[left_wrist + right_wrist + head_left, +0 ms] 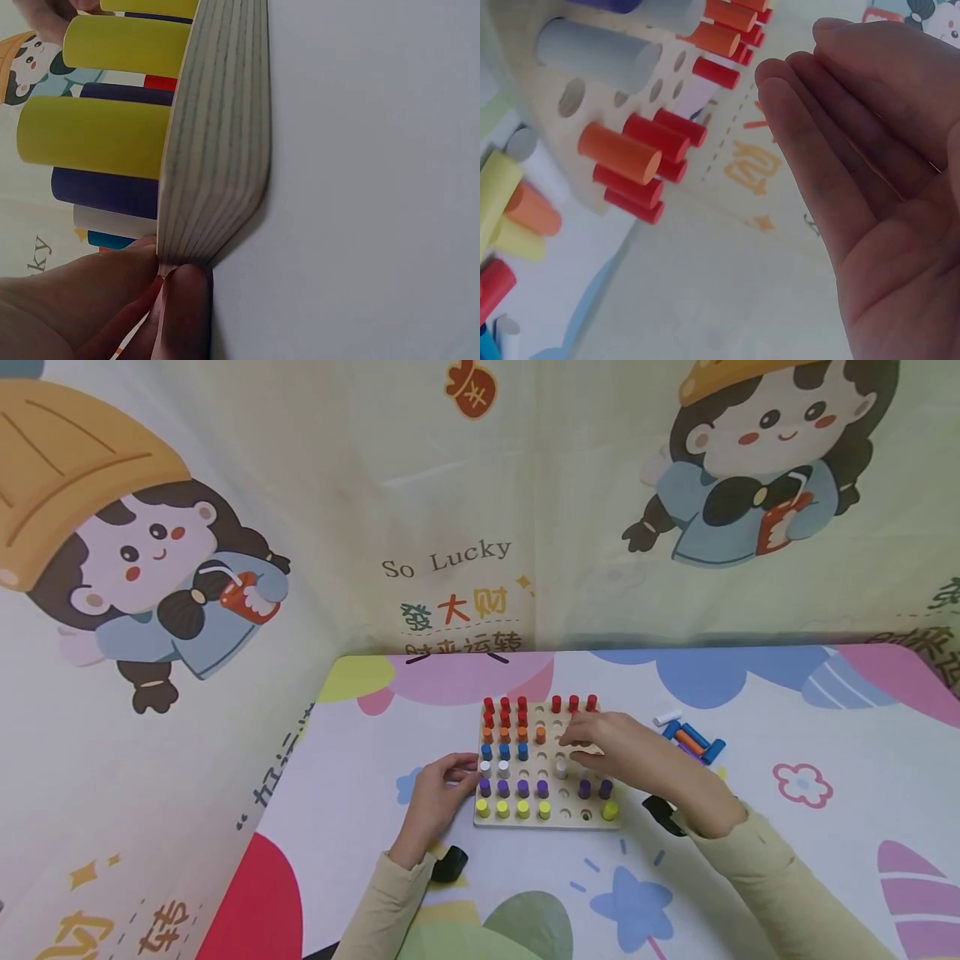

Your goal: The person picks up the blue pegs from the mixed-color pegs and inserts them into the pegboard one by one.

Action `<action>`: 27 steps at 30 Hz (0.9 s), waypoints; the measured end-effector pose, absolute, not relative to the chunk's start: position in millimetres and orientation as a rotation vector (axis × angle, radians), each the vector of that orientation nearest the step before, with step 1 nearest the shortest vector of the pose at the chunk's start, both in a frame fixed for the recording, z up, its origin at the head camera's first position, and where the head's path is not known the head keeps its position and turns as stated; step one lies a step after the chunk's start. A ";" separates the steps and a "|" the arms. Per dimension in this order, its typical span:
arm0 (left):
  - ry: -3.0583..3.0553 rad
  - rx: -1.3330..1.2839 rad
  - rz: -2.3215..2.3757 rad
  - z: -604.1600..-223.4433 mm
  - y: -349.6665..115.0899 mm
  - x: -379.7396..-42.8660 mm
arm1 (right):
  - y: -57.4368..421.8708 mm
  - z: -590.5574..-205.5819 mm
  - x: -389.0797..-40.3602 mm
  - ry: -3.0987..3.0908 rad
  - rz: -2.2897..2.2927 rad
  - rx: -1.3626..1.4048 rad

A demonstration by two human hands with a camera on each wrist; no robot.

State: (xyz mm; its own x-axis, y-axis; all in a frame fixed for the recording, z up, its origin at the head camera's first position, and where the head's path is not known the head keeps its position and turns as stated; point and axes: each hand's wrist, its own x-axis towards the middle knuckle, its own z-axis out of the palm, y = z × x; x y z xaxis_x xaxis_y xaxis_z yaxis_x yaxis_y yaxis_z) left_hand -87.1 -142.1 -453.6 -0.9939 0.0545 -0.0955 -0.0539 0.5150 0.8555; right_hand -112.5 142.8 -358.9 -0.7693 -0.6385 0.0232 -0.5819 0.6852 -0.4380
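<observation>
A wooden pegboard [540, 826] stands on the table with rows of coloured pegs upright in its holes: red at the back, then orange, blue, white, purple, and yellow pegs [522, 809] along the front. My left hand [438, 793] pinches the board's left edge between thumb and fingers, beside the white peg [485, 768]. Over the board's right half hovers my right hand [618, 747], thumb and fingers apart. Nothing shows between them in the right wrist view, where a large grey-white peg [600, 56] stands near several bare holes.
Loose pegs lie right of the board, among them a white peg [667, 718], an orange peg [692, 742] and a blue peg [696, 735]. A patterned cloth covers the table [750, 877]; a similar printed sheet [585, 585] hangs behind it.
</observation>
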 end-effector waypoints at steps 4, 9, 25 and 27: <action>2.632 0.004 1.501 -454.4 -143.5 -86.2 | 148.9 -361.4 -107.7 2.781 -0.663 -0.988; 2.627 0.005 1.498 -454.2 -144.5 -86.6 | 156.5 -363.0 -105.1 2.804 -0.682 -0.996; 2.632 0.006 1.521 -453.8 -145.6 -87.7 | 189.0 -367.9 -96.6 2.878 -0.667 -0.972; 2.624 0.043 1.543 -455.3 -144.6 -88.8 | 196.1 -369.7 -94.3 2.900 -0.655 -0.955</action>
